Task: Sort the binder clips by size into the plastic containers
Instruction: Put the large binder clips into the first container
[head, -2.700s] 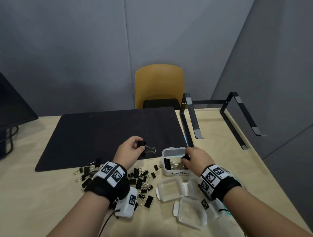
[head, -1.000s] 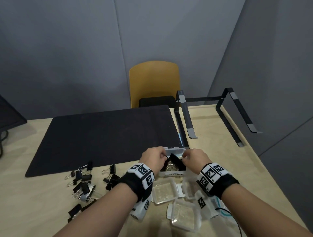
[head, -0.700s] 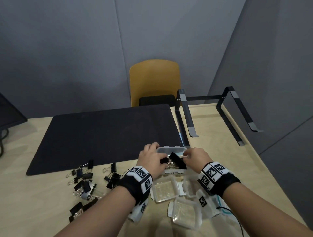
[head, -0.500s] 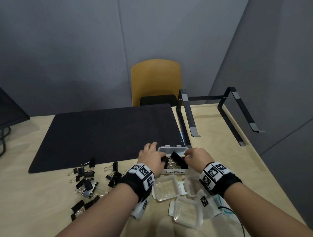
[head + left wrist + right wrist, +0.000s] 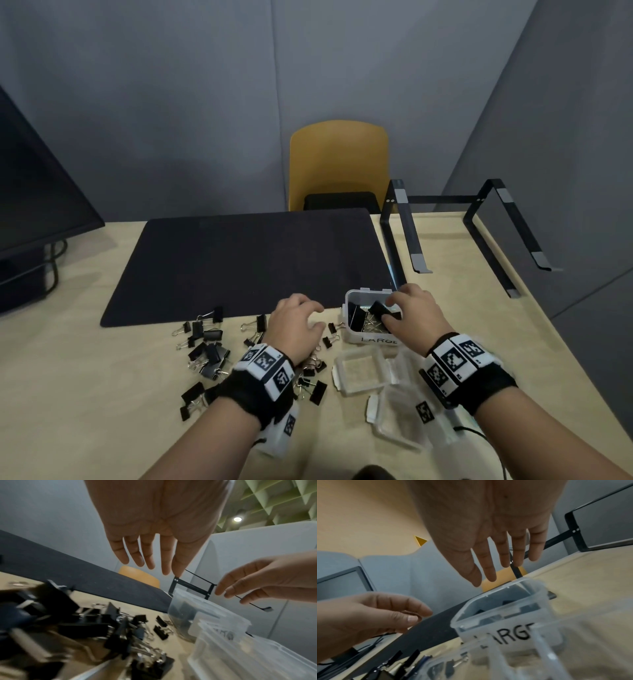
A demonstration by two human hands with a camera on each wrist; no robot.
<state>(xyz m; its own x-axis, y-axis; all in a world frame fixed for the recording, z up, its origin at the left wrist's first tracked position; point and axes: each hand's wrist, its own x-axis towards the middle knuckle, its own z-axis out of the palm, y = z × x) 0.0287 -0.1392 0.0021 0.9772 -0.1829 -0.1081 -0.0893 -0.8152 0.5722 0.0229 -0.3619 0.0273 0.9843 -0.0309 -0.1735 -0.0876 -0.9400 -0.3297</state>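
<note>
A clear container labelled LARGE (image 5: 359,339) stands at the mat's near right corner and holds several big black binder clips (image 5: 356,317). My right hand (image 5: 411,315) hovers over it. In the right wrist view its fingers (image 5: 489,568) hang straight above the container (image 5: 505,635) and hold nothing. My left hand (image 5: 298,320) hangs just left of the container, above loose black clips (image 5: 209,349) of mixed sizes; its fingers (image 5: 145,555) are relaxed and empty. Two shallow clear containers (image 5: 359,373) (image 5: 397,418) lie open in front of the LARGE one.
A black mat (image 5: 246,260) covers the middle of the wooden table. A black metal laptop stand (image 5: 404,240) sits at the back right, a dark monitor (image 5: 34,192) at the far left, a yellow chair (image 5: 339,164) behind the table.
Both hands were at the LARGE container with a big clip. The clip now lies inside; my left hand has drawn back to the left over the loose clips, while my right hand stays above the container.
</note>
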